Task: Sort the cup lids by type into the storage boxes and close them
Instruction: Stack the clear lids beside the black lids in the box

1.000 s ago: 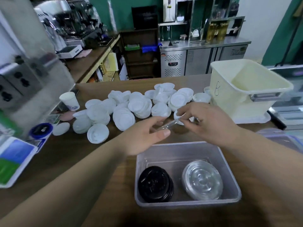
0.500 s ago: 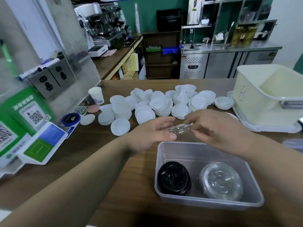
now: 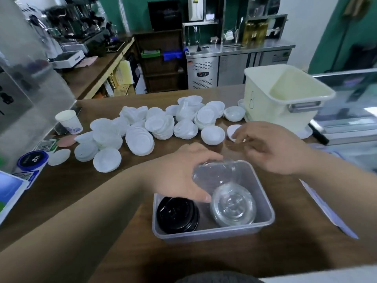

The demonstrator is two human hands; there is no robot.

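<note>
We see our left hand gripping a clear lid tilted over the clear box, just above the stack of clear lids, black lids beside it, our right hand loose-fingered, holding nothing, by a white lid, heap of white lids behind.

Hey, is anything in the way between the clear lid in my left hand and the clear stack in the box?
Nothing visible. The left hand holds the clear lid tilted over the open box, just above the clear stack. The black lids sit to the left, out of the path.
</note>
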